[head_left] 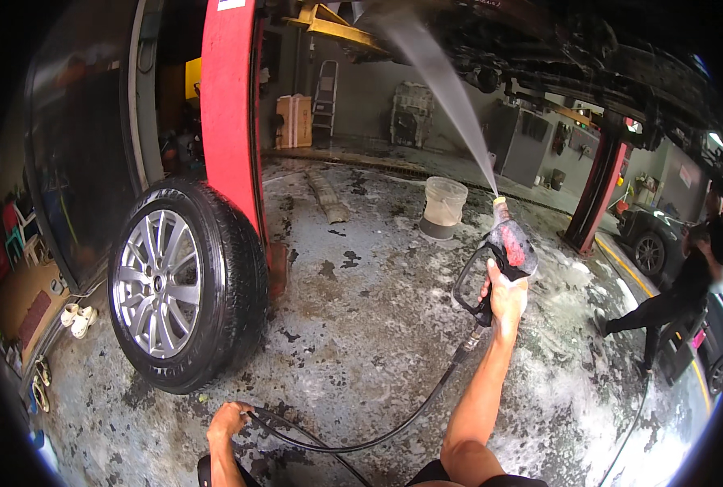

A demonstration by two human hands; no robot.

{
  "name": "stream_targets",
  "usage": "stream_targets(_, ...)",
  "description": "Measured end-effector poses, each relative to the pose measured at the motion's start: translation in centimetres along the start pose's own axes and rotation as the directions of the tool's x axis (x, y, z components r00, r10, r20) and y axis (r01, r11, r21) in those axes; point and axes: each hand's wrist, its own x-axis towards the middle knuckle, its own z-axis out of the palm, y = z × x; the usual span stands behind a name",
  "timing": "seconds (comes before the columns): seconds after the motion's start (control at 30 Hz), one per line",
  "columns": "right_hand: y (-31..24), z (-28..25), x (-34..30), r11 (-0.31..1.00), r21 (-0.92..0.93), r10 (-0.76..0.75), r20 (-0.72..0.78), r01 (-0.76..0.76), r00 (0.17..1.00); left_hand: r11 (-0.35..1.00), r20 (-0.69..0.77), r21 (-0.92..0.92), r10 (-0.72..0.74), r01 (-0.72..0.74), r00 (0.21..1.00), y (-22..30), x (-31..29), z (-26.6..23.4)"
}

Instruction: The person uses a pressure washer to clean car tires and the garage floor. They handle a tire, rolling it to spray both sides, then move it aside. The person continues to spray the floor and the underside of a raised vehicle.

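Observation:
My right hand (506, 299) is wrapped round the handle of a pressure washer gun (512, 241), held out ahead of me and pointing up. From its yellow-tipped nozzle a white water jet (449, 84) fans up and to the left, toward the dark underside of a raised car (572, 50). A black hose (394, 433) joins the gun's handle at a metal fitting and curves down to the left. Low in the view, my left hand (228, 417) is closed round that hose. The hose's far end is out of view.
A wheel with a silver rim (160, 284) stands upright at left, by a red lift post (230, 105). Beyond the gun is a cloudy bucket (443, 208). Foam covers the wet floor (560, 357). At right a person in dark clothes (676, 284) is beside a car (652, 243).

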Motion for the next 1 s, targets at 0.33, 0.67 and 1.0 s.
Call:
stream_targets(0.33, -0.1, 1.9, 0.0, 0.998, 0.034, -0.050, -0.051, 0.052, 0.997, 0.953, 0.129, 0.258, -0.198, 0.160, 0.972, -1.1, -0.1, 0.3)
stream_targets(0.67, -0.4, 2.6, -1.1, 1.000, -0.007, -0.022, -0.013, 0.022, 1.000, 0.928, 0.237, 0.294, -0.302, 0.228, 0.923, -0.3, 0.3, 1.0)
stream_targets(1.0, -2.1, 3.4, -2.3, 0.999, 0.047, 0.007, -0.010, -0.007, 1.000, 1.000, -0.071, 0.005, -0.002, 0.002, 0.997, 2.5, 1.1, 1.0)
